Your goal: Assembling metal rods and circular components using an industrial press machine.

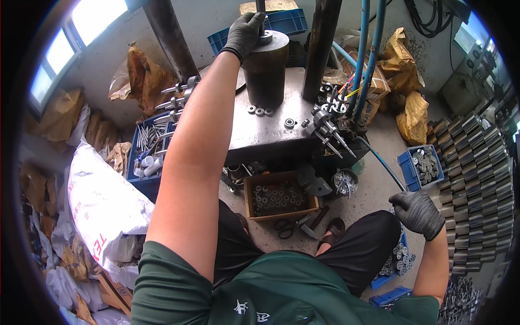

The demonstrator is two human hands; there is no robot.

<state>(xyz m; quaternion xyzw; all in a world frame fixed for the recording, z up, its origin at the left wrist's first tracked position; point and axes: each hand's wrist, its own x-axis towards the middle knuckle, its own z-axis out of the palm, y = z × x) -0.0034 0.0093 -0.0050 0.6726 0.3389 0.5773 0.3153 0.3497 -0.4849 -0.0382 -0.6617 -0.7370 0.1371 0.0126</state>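
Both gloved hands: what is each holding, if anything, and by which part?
Right hand: the lever, by its near end. Left hand: at the dark upright rod; whether it grips cannot be told.

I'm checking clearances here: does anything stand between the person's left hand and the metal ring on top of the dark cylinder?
Nothing visible does: the gloved left hand is right beside the metal ring; whether they touch is unclear. The three small ring-shaped parts lie near the cylinder's foot, outside that gap.

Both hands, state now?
Left grey-gloved hand: fingers curled at dark upright metal rod; firm grip can't be told.
Right grey-gloved hand: closed, holding long thin blue lever.
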